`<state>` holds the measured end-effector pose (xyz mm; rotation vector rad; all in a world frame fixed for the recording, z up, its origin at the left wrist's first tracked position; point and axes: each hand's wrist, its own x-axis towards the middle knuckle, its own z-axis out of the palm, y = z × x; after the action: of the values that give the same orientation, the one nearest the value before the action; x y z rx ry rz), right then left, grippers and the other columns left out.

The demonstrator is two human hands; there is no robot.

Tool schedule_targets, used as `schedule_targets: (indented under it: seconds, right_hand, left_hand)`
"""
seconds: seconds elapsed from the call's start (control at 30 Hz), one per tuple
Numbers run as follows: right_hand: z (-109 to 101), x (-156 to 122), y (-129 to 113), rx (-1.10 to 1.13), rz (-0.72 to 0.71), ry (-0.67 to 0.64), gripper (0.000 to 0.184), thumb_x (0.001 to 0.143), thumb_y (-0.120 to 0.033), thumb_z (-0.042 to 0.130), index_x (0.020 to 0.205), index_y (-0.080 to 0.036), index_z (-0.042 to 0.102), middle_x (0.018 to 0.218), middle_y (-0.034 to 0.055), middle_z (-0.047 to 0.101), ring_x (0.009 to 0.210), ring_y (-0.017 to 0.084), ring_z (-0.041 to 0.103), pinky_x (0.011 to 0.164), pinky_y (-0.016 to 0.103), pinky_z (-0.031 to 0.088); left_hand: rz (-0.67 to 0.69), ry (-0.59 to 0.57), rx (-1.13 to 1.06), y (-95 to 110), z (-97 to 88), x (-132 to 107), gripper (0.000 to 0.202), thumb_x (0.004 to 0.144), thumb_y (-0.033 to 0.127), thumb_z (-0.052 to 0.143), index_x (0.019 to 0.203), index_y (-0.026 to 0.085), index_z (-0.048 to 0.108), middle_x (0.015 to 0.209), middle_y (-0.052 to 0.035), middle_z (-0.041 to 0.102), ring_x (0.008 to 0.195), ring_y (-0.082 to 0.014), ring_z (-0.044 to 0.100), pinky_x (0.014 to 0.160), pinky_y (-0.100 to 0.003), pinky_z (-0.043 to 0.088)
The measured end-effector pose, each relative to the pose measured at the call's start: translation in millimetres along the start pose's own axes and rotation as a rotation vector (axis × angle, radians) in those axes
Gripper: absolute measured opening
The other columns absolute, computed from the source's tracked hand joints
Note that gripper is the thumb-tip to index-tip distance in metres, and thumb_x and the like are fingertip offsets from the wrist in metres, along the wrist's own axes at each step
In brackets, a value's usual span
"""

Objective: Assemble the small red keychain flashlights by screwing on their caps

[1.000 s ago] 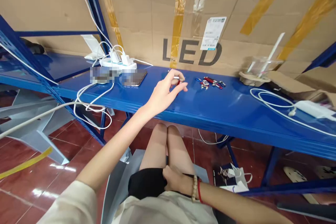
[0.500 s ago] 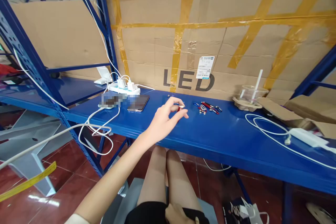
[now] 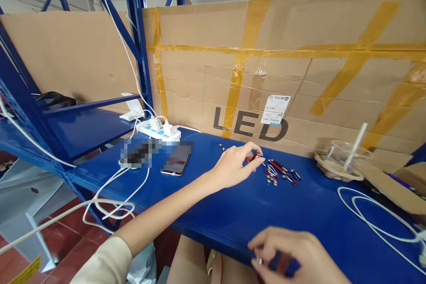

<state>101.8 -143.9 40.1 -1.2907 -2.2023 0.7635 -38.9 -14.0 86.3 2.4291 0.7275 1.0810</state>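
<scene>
My left hand (image 3: 234, 166) reaches across the blue shelf (image 3: 233, 204) and pinches a small red and silver piece (image 3: 253, 157) between thumb and fingers. Just to its right lies a small heap of red, blue and silver key-ring pieces (image 3: 279, 171). My right hand (image 3: 293, 253) is at the shelf's near edge, fingers closed around a small blue piece (image 3: 282, 265) with a metal end. Two tiny metal bits (image 3: 221, 147) lie behind the left hand.
A taped cardboard wall marked LED (image 3: 249, 124) backs the shelf. A phone (image 3: 176, 164), a power strip with plugs (image 3: 159, 131) and white cables (image 3: 109, 195) lie left. A plastic cup with straw (image 3: 346, 155), a white cable (image 3: 372, 213) and cardboard flaps (image 3: 392, 186) are on the right.
The view has tilted up and closer to the shelf. My left hand moved right, toward the heap, with the small piece. My right hand rose from my lap to the shelf edge.
</scene>
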Motion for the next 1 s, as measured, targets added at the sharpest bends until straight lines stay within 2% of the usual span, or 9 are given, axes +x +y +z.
schedule_targets:
  seconds: [0.07,0.13,0.27,0.4,0.57,0.73,0.87,1.0]
  right_hand:
    - [-23.0,25.3,-1.2,0.012,0.018,0.241,0.022,0.072,-0.033,0.060,0.053,-0.021,0.059,0.072,0.0049,0.068,0.053,0.013,0.060,0.045,0.019,0.049]
    - [-40.6,49.1,0.7,0.031,0.052,0.351,0.015,0.065,-0.037,0.066,0.063,-0.022,0.066,0.062,0.0045,0.067,0.046,0.014,0.058,0.043,0.023,0.050]
    - [-56.7,87.7,20.8,0.162,0.122,0.491,0.028,0.057,-0.045,0.070,0.068,-0.020,0.069,0.055,0.0044,0.065,0.041,0.015,0.056,0.041,0.026,0.050]
    - [-52.2,106.8,56.3,0.292,0.222,0.498,0.035,0.056,-0.049,0.070,0.071,-0.016,0.069,0.047,0.0016,0.059,0.038,0.013,0.052,0.039,0.024,0.048]
    - [-41.4,102.2,91.0,0.337,0.288,0.393,0.038,0.066,-0.050,0.061,0.077,-0.014,0.069,0.043,-0.0010,0.054,0.036,0.010,0.049,0.039,0.023,0.044]
    - [-40.2,96.9,100.1,0.379,0.305,0.429,0.040,0.071,-0.050,0.056,0.081,-0.013,0.069,0.046,-0.0015,0.053,0.036,0.009,0.048,0.041,0.022,0.044]
    - [-37.9,98.5,101.0,0.483,0.340,0.432,0.041,0.068,-0.050,0.060,0.084,-0.014,0.070,0.050,-0.0011,0.055,0.035,0.008,0.046,0.035,0.021,0.041]
    - [-35.0,97.9,97.3,0.594,0.372,0.440,0.043,0.063,-0.047,0.066,0.091,-0.014,0.068,0.053,0.0005,0.058,0.041,0.009,0.050,0.035,0.020,0.042]
  left_hand:
    - [-0.002,-0.012,0.059,-16.2,4.8,12.3,0.013,0.089,0.032,0.037,0.094,0.023,0.046,0.068,0.0057,0.061,0.068,-0.0109,0.057,0.071,-0.023,0.040]
    - [-0.026,-0.046,0.110,-31.7,10.6,19.4,0.014,0.090,0.029,0.034,0.096,0.023,0.046,0.072,0.0045,0.061,0.073,-0.0122,0.058,0.070,-0.024,0.041]
    - [-0.059,-0.120,0.221,-56.5,21.4,16.0,0.016,0.091,0.027,0.032,0.098,0.023,0.045,0.087,0.0005,0.062,0.081,-0.0149,0.059,0.074,-0.027,0.041]
    - [-0.090,-0.188,0.241,-71.2,27.8,2.9,0.017,0.091,0.029,0.033,0.097,0.022,0.047,0.094,-0.0019,0.062,0.087,-0.0167,0.058,0.079,-0.029,0.041]
    - [-0.152,-0.202,0.157,-73.5,32.9,-8.1,0.013,0.088,0.030,0.040,0.094,0.021,0.048,0.093,-0.0012,0.062,0.086,-0.0165,0.057,0.076,-0.028,0.041]
    - [-0.267,-0.223,-0.009,-62.6,38.0,-14.8,0.012,0.086,0.031,0.044,0.093,0.023,0.051,0.088,0.0010,0.061,0.082,-0.0148,0.056,0.073,-0.026,0.042]
    - [-0.322,-0.212,-0.147,-57.4,41.6,-17.4,0.014,0.087,0.030,0.042,0.092,0.024,0.053,0.088,0.0022,0.061,0.081,-0.0129,0.056,0.071,-0.023,0.042]
    - [-0.381,-0.179,-0.224,-56.5,42.7,-16.7,0.018,0.087,0.031,0.039,0.092,0.024,0.055,0.079,0.0031,0.061,0.070,-0.0113,0.055,0.062,-0.021,0.041]
